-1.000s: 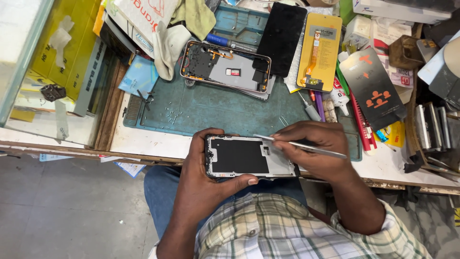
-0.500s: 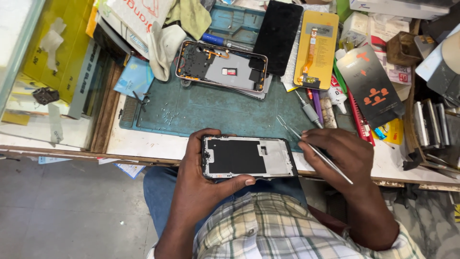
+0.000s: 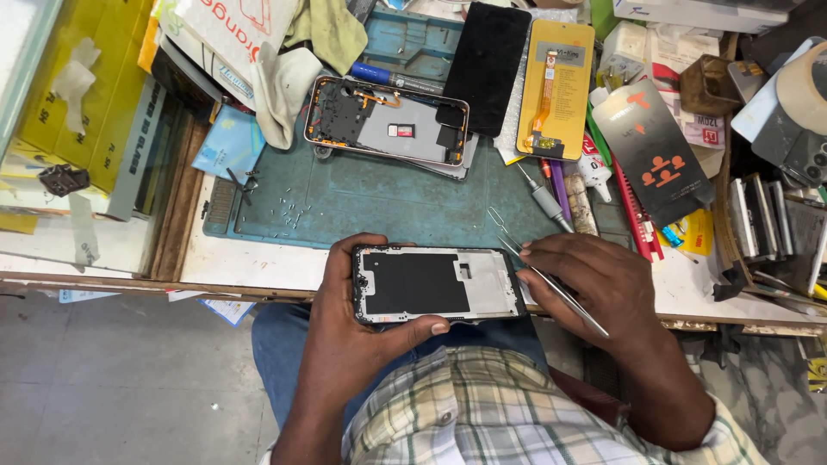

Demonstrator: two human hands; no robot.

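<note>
Opened phone frame [image 3: 438,284], back side up, black panel over pale metal plate. Held just off the near edge of the bench [image 3: 250,263], above the lap. Long axis runs left–right; which end is the top, cannot tell. Likely light, stiff, fragile inside; best held by the rim. Left hand [image 3: 357,331] cups it, fingers clamped on both long edges. Right hand [image 3: 603,288] at the frame's right end, fingers pinched on metal tweezers [image 3: 551,280]. Beyond the frame: green mat [image 3: 388,207], second gutted phone [image 3: 388,120], black screen panel [image 3: 487,65].
</note>
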